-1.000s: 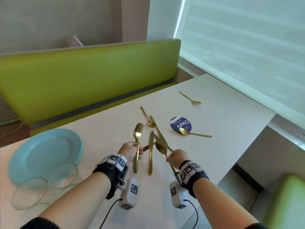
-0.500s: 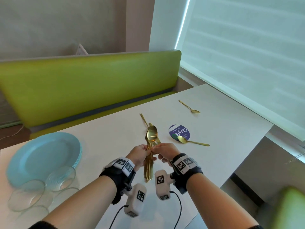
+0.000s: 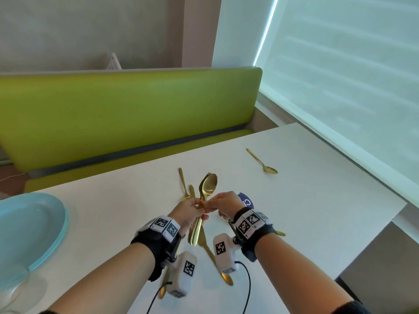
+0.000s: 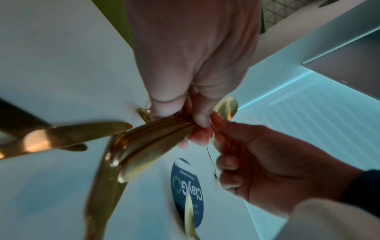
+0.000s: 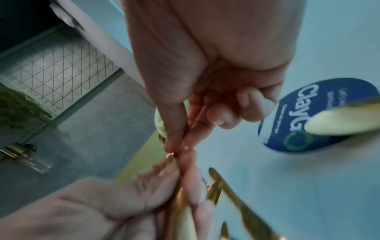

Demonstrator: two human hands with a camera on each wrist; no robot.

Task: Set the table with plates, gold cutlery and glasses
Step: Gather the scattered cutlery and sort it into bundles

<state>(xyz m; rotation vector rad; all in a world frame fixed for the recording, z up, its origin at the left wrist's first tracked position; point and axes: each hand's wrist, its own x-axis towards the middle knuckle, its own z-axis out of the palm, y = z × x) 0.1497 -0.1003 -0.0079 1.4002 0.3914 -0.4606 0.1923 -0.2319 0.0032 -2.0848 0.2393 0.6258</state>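
Observation:
My left hand (image 3: 199,209) grips a bundle of gold cutlery (image 3: 205,193) upright above the white table (image 3: 317,200): forks with a gold spoon (image 3: 209,186) laid on top. In the left wrist view the bundled handles (image 4: 160,129) run under my curled left fingers (image 4: 197,118). My right hand (image 3: 210,203) meets it from the right. Its thumb and forefinger pinch the spoon's thin neck (image 5: 170,156). Light blue plates (image 3: 29,227) are stacked at the left. A clear glass (image 3: 9,291) stands at the bottom left corner.
Loose gold pieces lie on the table: a spoon (image 3: 263,163) far right, a knife and spoon (image 3: 185,184) behind my hands, a knife (image 3: 207,248) and a spoon bowl (image 3: 227,277) below them. A round blue sticker (image 3: 246,200) sits under my right wrist. A green bench (image 3: 124,114) runs along the far side.
My right hand brought its spoon over to the forks in my left hand and laid it on them. Both hands now hold one bundle together.

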